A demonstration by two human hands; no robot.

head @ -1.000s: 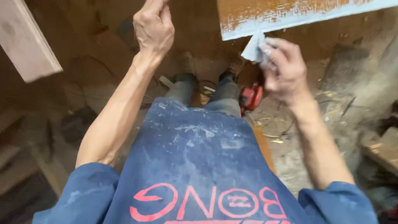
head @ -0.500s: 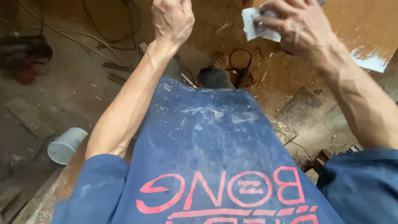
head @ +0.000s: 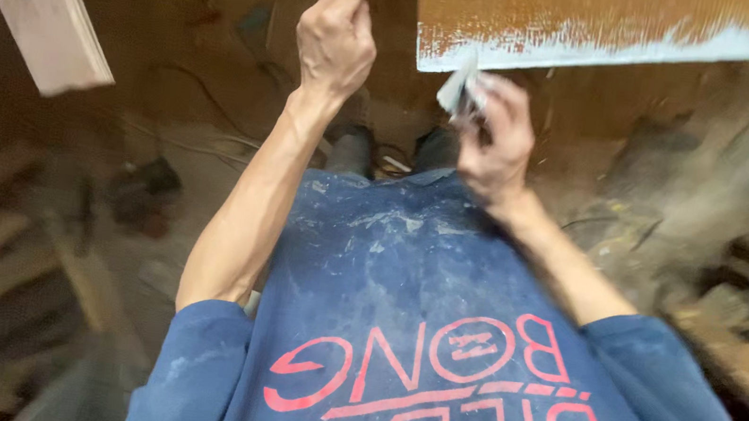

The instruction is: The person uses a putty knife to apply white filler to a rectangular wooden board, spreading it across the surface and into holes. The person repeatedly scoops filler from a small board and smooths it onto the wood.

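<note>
Crumpled pale scrap (head: 462, 90) in right hand (head: 497, 145)

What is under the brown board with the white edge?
Under the board, the right hand holds a small pale scrap close to its white edge. Lower down are dark shoes on the dusty floor. The rest below the board is out of frame.

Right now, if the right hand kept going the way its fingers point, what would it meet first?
Probably the white-edged brown wooden board: the right hand and its small pale scrap point at the board's white lower edge, though depth is unclear.
</note>
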